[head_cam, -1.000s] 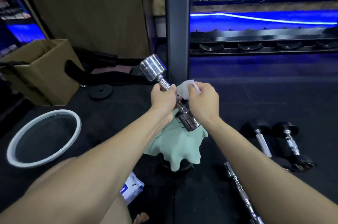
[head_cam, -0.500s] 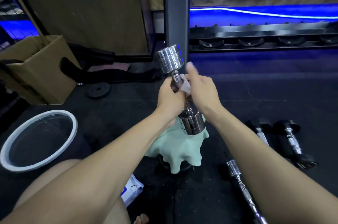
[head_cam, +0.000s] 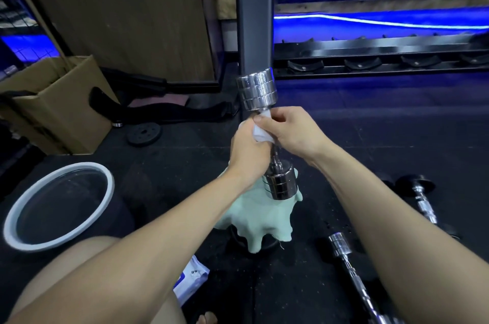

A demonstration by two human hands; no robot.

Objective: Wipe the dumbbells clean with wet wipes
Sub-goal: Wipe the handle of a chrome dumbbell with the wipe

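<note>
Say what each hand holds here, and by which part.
Left hand grips the chrome dumbbell by its handle; right hand wraps a white wet wipe around that handle, just under the upper head.

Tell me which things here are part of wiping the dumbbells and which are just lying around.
In the job: chrome dumbbell, wet wipe, left hand, right hand, wipes pack, black dumbbells.

Lying about: cardboard box, white-rimmed bin, green cloth, weight plate.

No readable text

The wipes pack (head_cam: 191, 280) below the green cloth (head_cam: 254, 217) bears blue print, too small to read.
</note>
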